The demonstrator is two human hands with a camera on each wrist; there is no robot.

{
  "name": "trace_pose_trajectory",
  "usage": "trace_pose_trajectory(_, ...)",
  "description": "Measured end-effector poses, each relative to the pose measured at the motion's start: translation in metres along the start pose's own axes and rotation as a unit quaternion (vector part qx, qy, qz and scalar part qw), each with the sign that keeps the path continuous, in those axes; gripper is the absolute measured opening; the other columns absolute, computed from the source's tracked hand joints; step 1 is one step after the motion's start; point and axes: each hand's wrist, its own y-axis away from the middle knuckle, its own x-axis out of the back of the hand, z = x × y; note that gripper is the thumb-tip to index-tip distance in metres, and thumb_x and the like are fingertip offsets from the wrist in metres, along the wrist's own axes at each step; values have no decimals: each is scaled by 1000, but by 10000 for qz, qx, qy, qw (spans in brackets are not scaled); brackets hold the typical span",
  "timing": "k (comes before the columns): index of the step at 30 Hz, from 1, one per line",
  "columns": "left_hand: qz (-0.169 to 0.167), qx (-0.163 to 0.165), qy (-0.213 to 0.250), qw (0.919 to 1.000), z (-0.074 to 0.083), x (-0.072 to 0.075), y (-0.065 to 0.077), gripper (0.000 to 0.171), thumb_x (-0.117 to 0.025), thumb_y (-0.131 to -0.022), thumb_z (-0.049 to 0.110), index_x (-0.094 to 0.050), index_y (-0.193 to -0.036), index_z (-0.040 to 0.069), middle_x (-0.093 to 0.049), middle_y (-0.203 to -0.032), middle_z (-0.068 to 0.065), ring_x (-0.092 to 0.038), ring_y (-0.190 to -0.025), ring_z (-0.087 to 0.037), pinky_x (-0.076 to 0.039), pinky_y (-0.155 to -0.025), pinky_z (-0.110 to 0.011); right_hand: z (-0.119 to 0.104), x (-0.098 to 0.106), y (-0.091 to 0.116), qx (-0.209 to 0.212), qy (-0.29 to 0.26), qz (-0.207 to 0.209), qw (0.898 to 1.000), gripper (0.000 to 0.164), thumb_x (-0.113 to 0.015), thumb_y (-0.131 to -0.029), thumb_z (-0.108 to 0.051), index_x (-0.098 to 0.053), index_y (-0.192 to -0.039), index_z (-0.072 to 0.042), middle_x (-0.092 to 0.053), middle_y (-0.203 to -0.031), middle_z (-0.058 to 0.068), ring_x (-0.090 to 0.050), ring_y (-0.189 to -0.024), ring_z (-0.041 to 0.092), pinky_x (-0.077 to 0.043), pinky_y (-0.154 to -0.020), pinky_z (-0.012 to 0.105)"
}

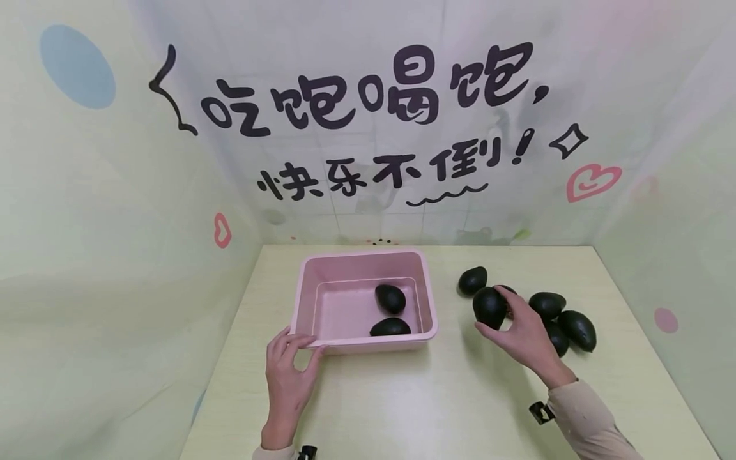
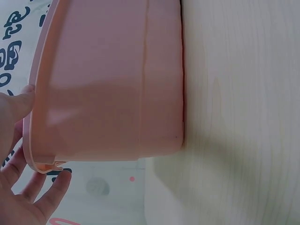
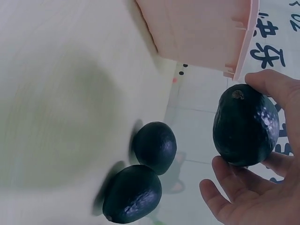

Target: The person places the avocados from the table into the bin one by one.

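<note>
My right hand (image 1: 526,335) holds a dark avocado (image 1: 490,308) above the table, right of the pink plastic bin (image 1: 368,348). In the right wrist view the thumb and fingers pinch this avocado (image 3: 246,125) from opposite sides. My left hand (image 1: 287,374) grips the bin's rim at its near left corner. In the left wrist view the thumb (image 2: 23,103) lies on the rim, with the fingers around the corner. Inside the bin are one avocado (image 1: 391,299) toward the right wall and another avocado (image 1: 391,327) partly hidden by the front rim.
Several more avocados lie on the table at the right: one avocado (image 1: 473,281) behind the right hand, others such as this avocado (image 1: 577,330) clustered beside it. The pale wooden table (image 1: 397,409) meets a printed cloth backdrop (image 1: 368,223) behind the bin.
</note>
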Motion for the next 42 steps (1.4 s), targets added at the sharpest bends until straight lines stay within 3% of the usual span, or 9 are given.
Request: trace_pose_trajectory(42, -24, 101, 69, 9999, 0, 1, 1, 29, -95, -72, 0, -77, -96, 3, -72, -103, -15, -58, -128, -50, -49, -106, -70, -19, 6, 1, 274, -4, 40, 9996, 84, -89, -87, -35, -49, -155, -4, -59, -150, 23, -68, -119, 43, -60, -99, 61)
